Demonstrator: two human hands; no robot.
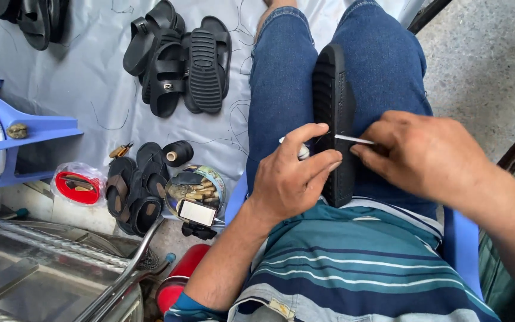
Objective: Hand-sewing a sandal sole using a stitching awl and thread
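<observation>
Black sandals and a thread spool lie left of the sole on my lap; my left hand steadies it, my right hand pinches a needle.

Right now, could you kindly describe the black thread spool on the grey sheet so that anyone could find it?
On the grey plastic sheet, look below the heap of black rubber sandals. The black thread spool lies on its side beside a lower sandal pair, the only small cylinder there, with a pale core end.
</observation>
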